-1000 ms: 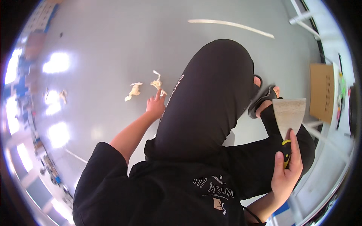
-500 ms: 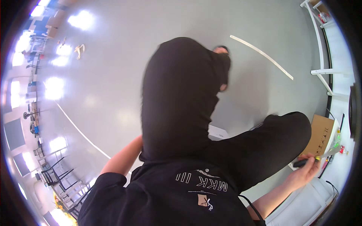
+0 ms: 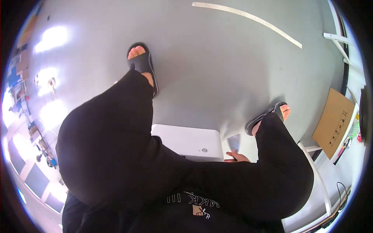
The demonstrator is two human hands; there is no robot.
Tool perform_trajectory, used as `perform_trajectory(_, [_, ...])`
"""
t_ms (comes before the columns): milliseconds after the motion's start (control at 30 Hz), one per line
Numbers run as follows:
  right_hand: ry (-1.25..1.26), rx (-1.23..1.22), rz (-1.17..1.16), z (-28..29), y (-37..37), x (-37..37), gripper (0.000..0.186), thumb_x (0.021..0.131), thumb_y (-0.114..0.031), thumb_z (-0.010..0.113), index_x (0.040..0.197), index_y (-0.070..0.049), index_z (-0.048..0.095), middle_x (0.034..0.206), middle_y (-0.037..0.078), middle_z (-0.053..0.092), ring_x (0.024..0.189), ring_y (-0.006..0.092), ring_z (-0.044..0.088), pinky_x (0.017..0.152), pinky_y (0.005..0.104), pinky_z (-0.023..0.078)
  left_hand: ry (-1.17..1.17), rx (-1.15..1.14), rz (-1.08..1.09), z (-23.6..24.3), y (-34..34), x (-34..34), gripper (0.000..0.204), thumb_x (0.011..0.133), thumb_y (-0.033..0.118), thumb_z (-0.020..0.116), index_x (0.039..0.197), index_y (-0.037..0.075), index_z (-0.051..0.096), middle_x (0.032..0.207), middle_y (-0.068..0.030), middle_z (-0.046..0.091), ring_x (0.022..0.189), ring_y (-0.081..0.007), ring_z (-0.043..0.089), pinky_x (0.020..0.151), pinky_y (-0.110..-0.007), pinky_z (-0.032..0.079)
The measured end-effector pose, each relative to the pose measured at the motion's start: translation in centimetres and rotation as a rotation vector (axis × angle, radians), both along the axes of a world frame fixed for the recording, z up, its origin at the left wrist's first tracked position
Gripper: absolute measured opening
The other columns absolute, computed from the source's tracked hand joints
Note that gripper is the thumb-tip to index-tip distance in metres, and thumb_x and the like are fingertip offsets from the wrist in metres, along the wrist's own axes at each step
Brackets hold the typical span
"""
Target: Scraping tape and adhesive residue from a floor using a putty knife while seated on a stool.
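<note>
Just past my right thigh, my right hand is closed on a putty knife. Its flat metal blade points away from me over the pale floor, and its handle is mostly hidden by the fingers and my trousers. Left of that hand, between my legs, is a white box-like unit with rounded corners and a small round grey mark. My near side of the unit is covered by my legs. A gap shows between the blade and the unit. My left hand is out of view.
My sandalled feet stand on the grey floor, spread apart. A cardboard sheet leans at the right by a white shelf with small coloured items. A pale strip runs across the floor ahead. White frame legs stand beside my right knee.
My right hand has brought the putty knife from the shelf side at the right to beside the white unit. My legs have spread apart, uncovering the unit. My left forearm has gone from view.
</note>
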State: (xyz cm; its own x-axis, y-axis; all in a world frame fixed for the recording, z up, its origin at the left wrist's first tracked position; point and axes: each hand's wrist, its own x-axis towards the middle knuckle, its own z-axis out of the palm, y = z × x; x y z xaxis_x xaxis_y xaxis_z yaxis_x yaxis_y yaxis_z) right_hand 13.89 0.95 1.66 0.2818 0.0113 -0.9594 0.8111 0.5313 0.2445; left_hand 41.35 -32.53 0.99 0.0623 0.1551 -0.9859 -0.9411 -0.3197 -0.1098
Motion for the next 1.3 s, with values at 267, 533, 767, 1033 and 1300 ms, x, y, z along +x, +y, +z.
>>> perform_trajectory(267, [-0.244, -0.088, 0.067, -1.6, -3.3, 0.3, 0.070, 0.094, -0.053, 0.062, 0.122, 0.011, 0.060, 0.109, 0.018, 0.068, 0.088, 0.0228, 0.066, 0.079, 0.0342, 0.052, -0.270, 0.039, -0.034, -0.8, -6.0, -19.4, 0.064, 0.098, 0.047, 0.051, 0.149, 0.009, 0.040, 0.131, -0.0137, 0.059, 0.113, -0.0297, 0.059, 0.098, -0.041, 0.047])
perform_trajectory(533, [0.040, -0.019, 0.033, 0.6, -2.5, -9.3, 0.041, 0.097, -0.042, 0.061, 0.108, -0.003, 0.066, 0.066, 0.001, 0.061, 0.045, 0.0091, 0.053, 0.042, 0.0252, 0.043, -0.444, 0.083, -0.016, 7.0, -11.9, -20.3, 0.064, 0.099, 0.048, 0.050, 0.149, 0.009, 0.040, 0.131, -0.0133, 0.059, 0.112, -0.0290, 0.060, 0.098, -0.040, 0.047])
perform_trajectory(767, [0.555, -0.099, -0.104, 1.2, -2.2, -11.0, 0.048, 0.098, -0.046, 0.057, 0.111, 0.000, 0.065, 0.064, 0.001, 0.060, 0.046, 0.0104, 0.054, 0.043, 0.0233, 0.043, -0.228, -0.085, 0.252, 9.3, -13.0, -17.3, 0.062, 0.096, 0.043, 0.059, 0.142, 0.003, 0.049, 0.124, -0.0138, 0.063, 0.107, -0.0260, 0.062, 0.090, -0.036, 0.051])
perform_trajectory(1033, [0.799, -0.144, 0.018, 1.8, 5.1, -8.5, 0.035, 0.097, -0.032, 0.059, 0.109, 0.000, 0.065, 0.067, 0.005, 0.063, 0.049, 0.0144, 0.057, 0.043, 0.0272, 0.045, 0.080, -0.233, 0.264, 7.0, -14.4, -20.1, 0.062, 0.098, 0.044, 0.054, 0.144, 0.003, 0.046, 0.128, -0.0135, 0.061, 0.113, -0.0262, 0.059, 0.094, -0.037, 0.049])
perform_trajectory(1300, [0.664, -0.120, 0.423, 6.3, 7.4, -13.3, 0.031, 0.096, -0.027, 0.059, 0.106, 0.001, 0.065, 0.069, 0.007, 0.065, 0.050, 0.0167, 0.059, 0.044, 0.0301, 0.046, 0.501, -0.416, 0.311, 8.9, -16.7, -15.5, 0.062, 0.100, 0.045, 0.049, 0.146, 0.003, 0.042, 0.133, -0.0132, 0.058, 0.119, -0.0265, 0.055, 0.098, -0.038, 0.046])
